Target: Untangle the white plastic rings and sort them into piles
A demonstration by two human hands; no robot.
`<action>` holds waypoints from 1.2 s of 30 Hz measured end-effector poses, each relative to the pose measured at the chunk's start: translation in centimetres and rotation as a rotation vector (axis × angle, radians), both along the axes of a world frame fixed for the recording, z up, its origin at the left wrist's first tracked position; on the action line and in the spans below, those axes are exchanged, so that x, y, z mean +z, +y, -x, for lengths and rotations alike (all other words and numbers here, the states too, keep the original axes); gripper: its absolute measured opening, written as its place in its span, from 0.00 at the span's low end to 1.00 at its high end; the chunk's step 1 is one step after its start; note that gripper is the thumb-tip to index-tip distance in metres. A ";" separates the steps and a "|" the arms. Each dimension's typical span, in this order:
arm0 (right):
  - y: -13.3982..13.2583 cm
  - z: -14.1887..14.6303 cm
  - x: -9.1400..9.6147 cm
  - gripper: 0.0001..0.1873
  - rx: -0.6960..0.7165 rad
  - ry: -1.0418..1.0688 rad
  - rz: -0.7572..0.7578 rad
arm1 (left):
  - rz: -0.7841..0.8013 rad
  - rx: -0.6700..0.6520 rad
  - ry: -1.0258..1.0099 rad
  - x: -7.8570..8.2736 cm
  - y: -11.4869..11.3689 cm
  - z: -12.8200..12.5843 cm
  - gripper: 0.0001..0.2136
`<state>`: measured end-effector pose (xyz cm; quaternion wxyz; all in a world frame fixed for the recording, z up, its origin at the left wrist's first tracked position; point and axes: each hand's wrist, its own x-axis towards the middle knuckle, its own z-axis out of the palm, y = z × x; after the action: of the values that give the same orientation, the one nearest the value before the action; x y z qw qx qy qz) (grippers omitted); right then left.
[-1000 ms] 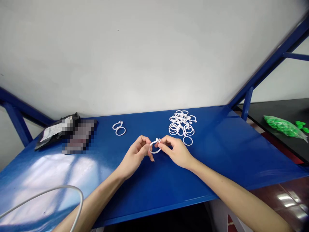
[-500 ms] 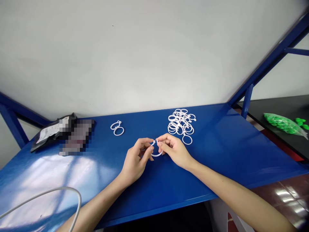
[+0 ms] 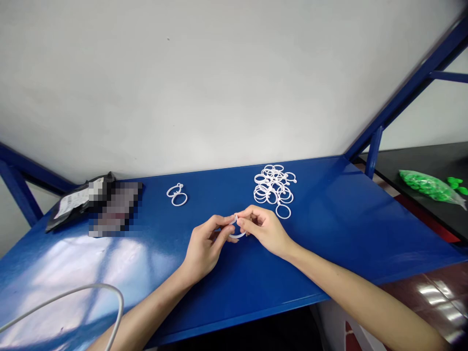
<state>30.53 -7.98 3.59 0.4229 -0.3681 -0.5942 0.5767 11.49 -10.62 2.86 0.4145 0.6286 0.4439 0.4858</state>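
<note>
Between my hands is a white plastic curtain ring [image 3: 238, 236], held just above the blue tabletop. My left hand [image 3: 206, 248] pinches its left side with thumb and forefinger. Fingertips of my right hand [image 3: 266, 231] grip the other side, and the ring's two ends meet at the top between both hands. The fingers hide much of the ring and its joint. Beyond my right hand lies a pile of white rings [image 3: 274, 185], with one ring [image 3: 283, 217] at its near edge. A pair of white rings [image 3: 179, 204] rests farther left.
A black plastic packet [image 3: 78, 200] and a blurred flat item [image 3: 117, 209] lie at the table's left. A white cable [image 3: 91, 285] arcs across the lower left. On a dark table at right sits a bag of green pieces [image 3: 427, 186]. A pale wall [image 3: 219, 87] closes the back.
The gap at the top of the held ring has closed as my hands came together, bringing its ends to each other. The rings on the table have not moved.
</note>
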 end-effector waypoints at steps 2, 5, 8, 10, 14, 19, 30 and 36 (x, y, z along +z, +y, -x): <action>0.0 0.0 -0.1 0.14 0.012 0.005 0.011 | 0.000 -0.008 -0.005 -0.2 0.0 0.0 0.09; 0.1 0.1 -0.2 0.15 0.022 0.005 0.024 | -0.003 -0.017 0.005 -0.4 0.0 0.0 0.10; 0.1 0.1 -0.2 0.16 0.035 0.000 0.024 | 0.003 -0.017 0.000 -0.5 0.0 -0.2 0.12; 0.0 0.1 -0.1 0.15 0.041 -0.013 0.012 | 0.004 -0.019 0.003 -0.4 0.1 -0.3 0.12; 0.0 0.1 0.1 0.12 0.017 -0.127 -0.048 | -0.064 -0.070 0.198 0.2 1.0 0.4 0.10; 1.6 -1.0 0.4 0.08 -0.215 -0.487 -0.310 | -0.334 0.218 0.779 0.5 4.1 4.4 0.14; 7.3 -7.3 -0.6 0.12 -0.730 -0.998 -0.649 | -0.204 0.427 1.218 -0.8 7.3 10.5 0.12; 5.4 -5.6 0.3 0.11 -0.677 -0.880 -0.711 | -0.050 0.152 0.760 1.9 4.9 6.9 0.10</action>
<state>36.11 -2.53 3.94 0.3942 -0.5741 -0.7173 -0.0239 4.61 -5.77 4.77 0.1680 0.7389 0.5992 0.2582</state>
